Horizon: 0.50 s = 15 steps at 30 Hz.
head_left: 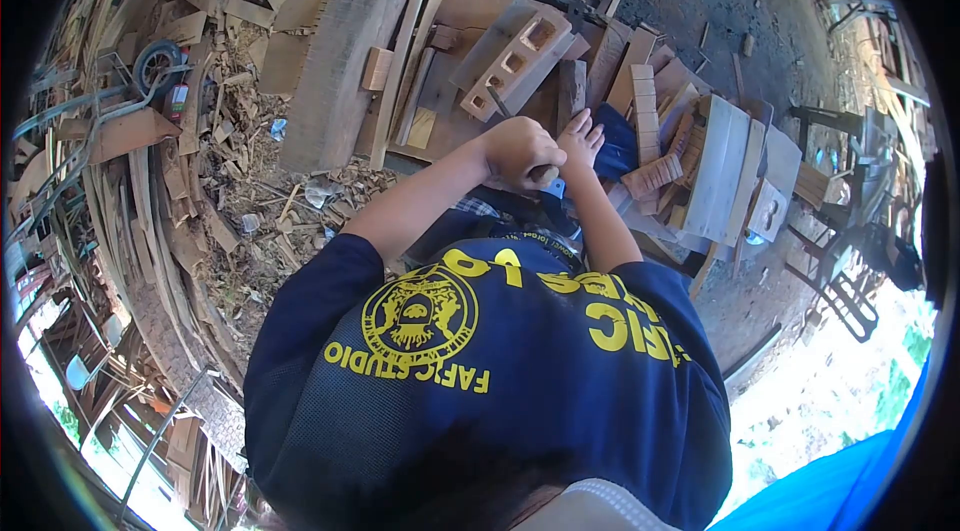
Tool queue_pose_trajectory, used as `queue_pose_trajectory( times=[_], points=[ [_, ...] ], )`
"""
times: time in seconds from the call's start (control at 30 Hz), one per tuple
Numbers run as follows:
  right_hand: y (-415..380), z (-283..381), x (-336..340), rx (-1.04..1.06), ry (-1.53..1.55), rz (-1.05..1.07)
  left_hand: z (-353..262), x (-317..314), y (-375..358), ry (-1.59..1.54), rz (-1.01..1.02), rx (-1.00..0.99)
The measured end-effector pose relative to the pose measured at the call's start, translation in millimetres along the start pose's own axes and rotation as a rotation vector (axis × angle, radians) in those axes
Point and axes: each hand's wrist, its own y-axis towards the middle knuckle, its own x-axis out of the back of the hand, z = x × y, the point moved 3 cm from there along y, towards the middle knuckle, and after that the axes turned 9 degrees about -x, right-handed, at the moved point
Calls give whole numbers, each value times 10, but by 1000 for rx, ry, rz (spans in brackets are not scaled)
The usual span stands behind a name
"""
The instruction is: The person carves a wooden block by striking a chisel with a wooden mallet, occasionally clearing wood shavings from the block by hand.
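Observation:
My left hand (522,151) is closed in a fist around a tool that looks like a chisel, its round wooden handle end (543,174) showing below the fist. A thin dark shaft (497,99) runs from the fist to the near end of a wooden block (520,61) with several square holes cut in it. Just right of the fist, my right hand (580,139) has its fingers stretched out and holds nothing. Beyond its fingertips lies a short wooden piece (572,86). Dark blue cloth (618,141) sits beside the right hand.
Thick boards (345,71) and long strips (415,51) lie to the left. On the right are a row of small wooden blocks (645,111) and a stack of planks (720,171). Wood scraps and shavings (240,131) cover the ground, with a wheel (158,68) among them.

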Motion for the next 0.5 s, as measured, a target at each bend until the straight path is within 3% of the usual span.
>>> queue_pose_trajectory(
  times=[0.23,0.33,0.4,0.43,0.47,0.5],
  points=[
    [-22,-19,-4,33,-25,-3,109,72,-6,-62,93,-28],
    [-27,3,41,22,-29,-9,-57,260,34,-15,51,68],
    [-66,17,99,22,-26,23,-36,387,-15,179,-192,362],
    [-81,15,110,19,-22,26,90,342,-137,302,-221,581],
    [-85,14,114,21,-24,21,200,291,-229,302,-216,580],
    [-83,26,120,24,-26,13,385,275,-401,396,-167,926]
  ],
)
